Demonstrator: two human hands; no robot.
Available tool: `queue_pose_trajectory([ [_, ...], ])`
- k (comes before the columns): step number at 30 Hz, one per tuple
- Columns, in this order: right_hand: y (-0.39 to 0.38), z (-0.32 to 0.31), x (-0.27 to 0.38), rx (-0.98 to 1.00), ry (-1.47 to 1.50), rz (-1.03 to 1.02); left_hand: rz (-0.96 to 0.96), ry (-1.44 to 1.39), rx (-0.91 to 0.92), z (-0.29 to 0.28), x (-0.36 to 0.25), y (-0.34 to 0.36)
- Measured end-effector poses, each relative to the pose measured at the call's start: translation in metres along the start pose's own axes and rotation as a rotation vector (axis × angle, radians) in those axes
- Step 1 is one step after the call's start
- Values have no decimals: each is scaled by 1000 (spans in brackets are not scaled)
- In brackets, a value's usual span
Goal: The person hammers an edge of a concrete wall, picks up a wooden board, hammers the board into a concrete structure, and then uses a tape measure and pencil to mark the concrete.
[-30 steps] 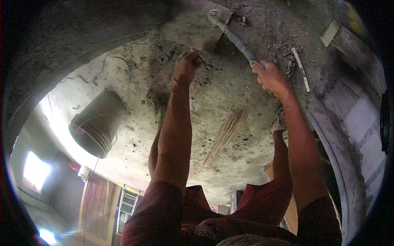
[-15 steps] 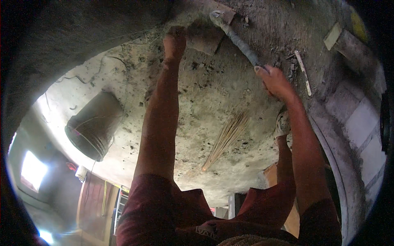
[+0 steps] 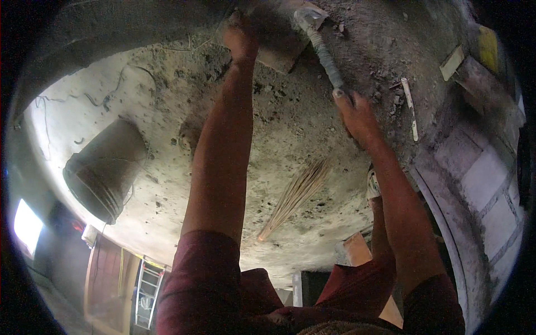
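My right hand [image 3: 357, 114] is closed round the lower end of a hammer-like tool [image 3: 328, 61], its handle wrapped in grey tape. The tool's pale metal head [image 3: 310, 18] is at the far end, low against the dusty floor or wall base; what it touches is unclear. My left hand [image 3: 240, 39] is a closed fist at the foot of the dark wall. Something dark seems to stick out past its fingers, too dim to name. Beside that fist lies a flat slab [image 3: 277, 60], partly in shadow.
A stick broom [image 3: 296, 195] lies on the rubble-strewn floor between my arms. At left a dark bucket [image 3: 103, 170] lies tipped over. A thin white strip [image 3: 410, 109] is right of my right hand. Blocks [image 3: 474, 173] line the right side; a ladder [image 3: 148, 293] stands lower left.
My right hand has come slightly left, and the tool now slants less. My left fist appears a little higher in view. The whole view has shifted a bit.
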State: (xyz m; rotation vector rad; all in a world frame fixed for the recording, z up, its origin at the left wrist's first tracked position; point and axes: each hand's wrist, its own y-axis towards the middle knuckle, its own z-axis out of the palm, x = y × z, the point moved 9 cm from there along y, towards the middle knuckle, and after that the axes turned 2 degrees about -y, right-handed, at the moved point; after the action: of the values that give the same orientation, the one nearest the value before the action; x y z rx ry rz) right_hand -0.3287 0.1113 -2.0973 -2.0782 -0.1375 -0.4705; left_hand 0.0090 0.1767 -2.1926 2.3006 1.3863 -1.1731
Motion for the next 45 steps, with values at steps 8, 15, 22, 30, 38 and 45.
queue_pose_trajectory([
  [8, -12, 0, 46, -155, 43, -324, 179, 293, -239, 4, 14, 19],
  [15, 2, 11, 79, -105, 43, -330, 232, -20, -219, -16, -11, 4],
  [22, 6, 10, 122, -252, -204, -504, 368, 92, -381, -21, 15, 2],
  [30, -8, 1, 150, -179, -247, -687, 213, -184, -359, -11, 44, 1],
  [38, 8, -6, 146, -208, -415, -512, 139, -37, -304, -18, 40, 19],
  [45, 1, -41, 38, -194, -216, -197, -147, 190, -134, -25, -11, -49],
])
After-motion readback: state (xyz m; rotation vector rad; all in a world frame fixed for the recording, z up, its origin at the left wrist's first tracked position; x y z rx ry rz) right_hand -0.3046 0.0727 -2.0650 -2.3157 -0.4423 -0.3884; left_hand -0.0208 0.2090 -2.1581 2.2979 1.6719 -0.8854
